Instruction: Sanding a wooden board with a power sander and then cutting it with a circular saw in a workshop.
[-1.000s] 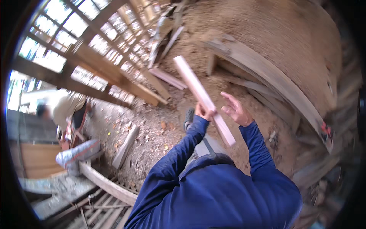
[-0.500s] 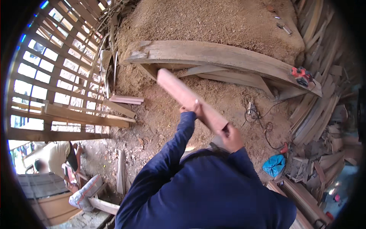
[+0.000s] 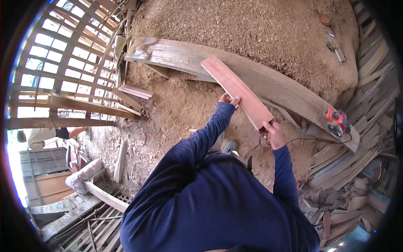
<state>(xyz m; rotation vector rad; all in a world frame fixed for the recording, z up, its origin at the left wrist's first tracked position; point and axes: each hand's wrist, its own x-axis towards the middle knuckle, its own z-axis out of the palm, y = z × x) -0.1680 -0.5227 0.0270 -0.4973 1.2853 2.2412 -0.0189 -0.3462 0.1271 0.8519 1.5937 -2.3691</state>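
Both my hands hold a short reddish wooden board at a slant, its far end over a long grey plank bench. My left hand is closed on the board's left edge near the middle, thumb on top. At the near right end, my right hand grips the corner, with some fingers hidden beneath. The weathered bench runs across in front of me. On its right end sits a red and black power planer, with a dark cord trailing from it.
A large heap of wood shavings lies behind the bench. Piled offcuts fill the right side. To the left are a wooden lattice wall, a few reddish boards on the ground and another person bending down.
The board has moved forward and right, now reaching over the bench. My hands have gone with it, still holding it. My view has turned, shifting the surroundings.
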